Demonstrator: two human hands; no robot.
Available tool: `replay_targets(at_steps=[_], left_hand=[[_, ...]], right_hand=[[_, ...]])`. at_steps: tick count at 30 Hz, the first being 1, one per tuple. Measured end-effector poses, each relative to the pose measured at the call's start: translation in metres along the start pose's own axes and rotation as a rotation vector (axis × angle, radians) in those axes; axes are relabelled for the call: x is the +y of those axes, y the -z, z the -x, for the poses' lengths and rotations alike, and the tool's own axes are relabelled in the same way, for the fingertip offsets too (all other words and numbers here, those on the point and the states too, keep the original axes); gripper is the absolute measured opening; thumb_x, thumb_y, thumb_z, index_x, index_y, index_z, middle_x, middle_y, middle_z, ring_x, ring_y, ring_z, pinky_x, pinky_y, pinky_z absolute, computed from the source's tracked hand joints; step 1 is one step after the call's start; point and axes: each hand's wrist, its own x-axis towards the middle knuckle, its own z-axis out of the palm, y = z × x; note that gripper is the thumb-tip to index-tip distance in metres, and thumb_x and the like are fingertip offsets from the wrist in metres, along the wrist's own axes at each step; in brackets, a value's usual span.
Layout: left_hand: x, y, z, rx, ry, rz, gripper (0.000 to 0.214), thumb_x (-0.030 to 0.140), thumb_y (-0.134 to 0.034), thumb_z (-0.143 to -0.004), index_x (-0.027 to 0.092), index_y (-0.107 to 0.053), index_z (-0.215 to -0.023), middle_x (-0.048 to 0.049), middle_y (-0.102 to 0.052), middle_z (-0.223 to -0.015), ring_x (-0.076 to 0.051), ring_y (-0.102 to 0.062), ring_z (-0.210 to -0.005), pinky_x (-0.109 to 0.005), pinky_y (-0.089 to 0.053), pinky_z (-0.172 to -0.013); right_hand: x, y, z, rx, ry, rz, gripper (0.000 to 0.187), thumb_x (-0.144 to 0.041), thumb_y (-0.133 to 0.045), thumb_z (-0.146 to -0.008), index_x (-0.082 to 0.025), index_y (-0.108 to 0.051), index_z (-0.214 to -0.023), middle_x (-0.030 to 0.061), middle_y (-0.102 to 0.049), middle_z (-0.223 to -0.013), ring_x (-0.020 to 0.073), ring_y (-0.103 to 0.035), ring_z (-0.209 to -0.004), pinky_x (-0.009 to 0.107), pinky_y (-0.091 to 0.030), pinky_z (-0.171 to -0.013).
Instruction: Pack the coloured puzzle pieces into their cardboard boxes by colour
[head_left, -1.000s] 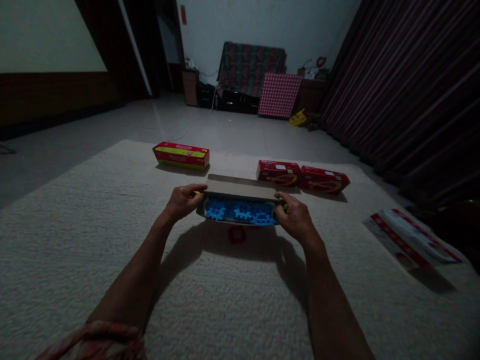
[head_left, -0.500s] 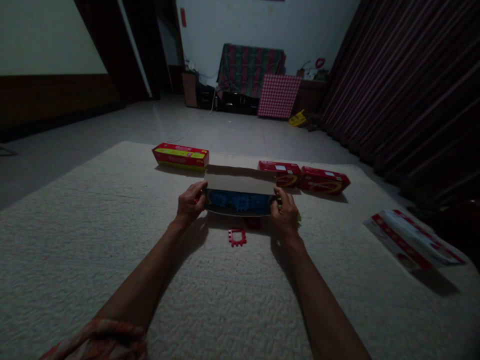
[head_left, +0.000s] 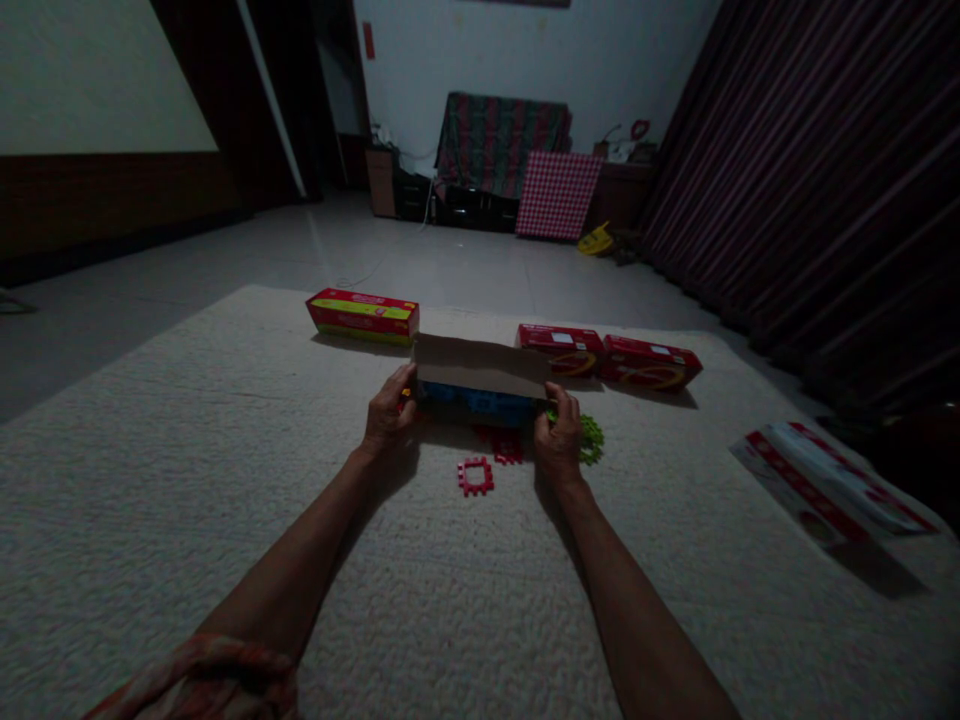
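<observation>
My left hand (head_left: 388,412) and my right hand (head_left: 559,436) grip the two ends of a long cardboard box (head_left: 480,368) tipped open side down, low over the rug. Blue toothed plastic pieces (head_left: 480,402) show along its lower edge. A red square frame piece (head_left: 475,475) lies on the rug between my wrists. Another red piece (head_left: 508,444) sits just under the box. A green piece (head_left: 589,438) lies beside my right hand.
A pale rug (head_left: 187,470) covers the floor. A red and yellow box (head_left: 363,314) lies beyond the left hand, two red boxes (head_left: 611,358) beyond the right. A flat printed sheet (head_left: 825,485) lies at the far right. Striped curtains hang on the right; furniture stands at the far wall.
The box has moved away from me and tipped further over, hiding most of the blue pieces. Red and green pieces have dropped onto the rug.
</observation>
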Motion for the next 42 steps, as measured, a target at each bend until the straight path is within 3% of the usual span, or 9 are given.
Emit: replay_targets(at_steps=[3, 14, 25, 33, 42], left_hand=[[-0.0009, -0.0034, 0.0019, 0.099, 0.016, 0.046, 0.067, 0.011, -0.048, -0.085, 0.026, -0.049, -0.150, -0.0092, -0.054, -0.154, -0.027, -0.051, -0.142, -0.052, -0.044, -0.116], [-0.0020, -0.0067, 0.0038, 0.112, 0.002, 0.034, 0.060, 0.014, -0.049, -0.088, 0.023, -0.052, -0.147, -0.0149, -0.057, -0.150, -0.029, -0.053, -0.140, -0.052, -0.045, -0.115], [-0.0023, -0.0081, 0.0053, 0.160, 0.078, 0.054, 0.066, 0.017, -0.053, -0.084, 0.025, -0.050, -0.149, -0.0114, -0.056, -0.152, -0.029, -0.057, -0.136, -0.050, -0.049, -0.111], [-0.0063, -0.0089, 0.0067, 0.164, 0.048, 0.018, 0.066, 0.016, -0.049, -0.087, 0.022, -0.045, -0.152, -0.0149, -0.051, -0.155, -0.029, -0.053, -0.140, -0.053, -0.043, -0.117], [-0.0090, -0.0084, 0.0037, 0.211, 0.052, -0.009, 0.070, 0.015, -0.051, -0.084, 0.025, -0.046, -0.152, -0.0102, -0.053, -0.154, -0.030, -0.048, -0.145, -0.054, -0.041, -0.120]], right_hand=[[-0.0002, 0.0002, 0.0001, -0.002, 0.010, -0.007, 0.052, -0.011, -0.044, -0.082, -0.020, -0.056, -0.132, 0.0143, -0.062, -0.122, 0.0259, -0.061, -0.118, 0.046, -0.050, -0.104], [0.0029, -0.0029, 0.0029, 0.017, 0.006, -0.008, 0.055, -0.009, -0.043, -0.077, -0.021, -0.055, -0.129, 0.0125, -0.059, -0.118, 0.0253, -0.061, -0.111, 0.045, -0.051, -0.101], [-0.0012, -0.0033, 0.0032, -0.003, 0.013, -0.039, 0.059, -0.010, -0.047, -0.072, -0.023, -0.051, -0.129, 0.0118, -0.056, -0.120, 0.0262, -0.058, -0.114, 0.046, -0.051, -0.101], [0.0002, -0.0033, 0.0030, 0.008, 0.070, -0.043, 0.060, -0.010, -0.046, -0.074, -0.021, -0.049, -0.133, 0.0140, -0.056, -0.124, 0.0258, -0.057, -0.121, 0.046, -0.049, -0.105], [-0.0037, -0.0022, 0.0012, 0.007, 0.083, -0.087, 0.064, -0.010, -0.047, -0.074, -0.022, -0.048, -0.137, 0.0148, -0.055, -0.127, 0.0277, -0.054, -0.126, 0.050, -0.046, -0.110]])
